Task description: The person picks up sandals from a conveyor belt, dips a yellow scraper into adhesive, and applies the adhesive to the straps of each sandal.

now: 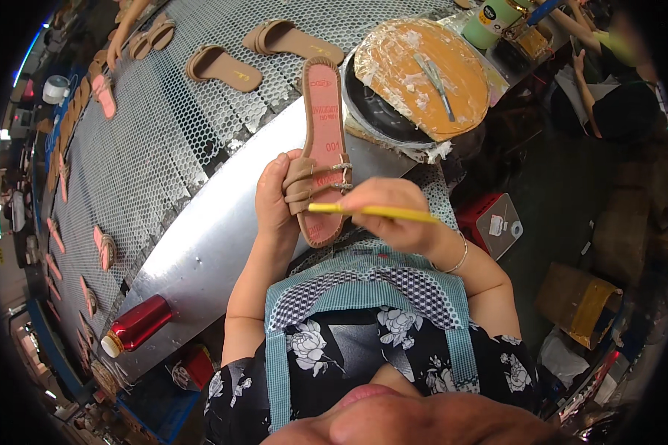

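Note:
A tan slide sandal (325,126) with a pink insole and pleated straps is gripped at its straps by my left hand (276,185). It stands toe toward me, heel pointing away, over the metal table edge. Two small sparkly bands show on the strap's right side. My right hand (393,208) is closed around a slim yellow stick-like tool (404,214). Its left end lies over the sandal's strap near the toe; whether it touches cannot be told. What kind of tool it is does not show clearly.
A brush (434,85) lies on an orange round lid (401,55), smeared with white residue, over a black pan (375,107). Tan sandals (226,68) sit on the mesh conveyor (156,111). A red bottle (142,323) lies on the metal table (200,252). Another person's arm (126,33) reaches in far left.

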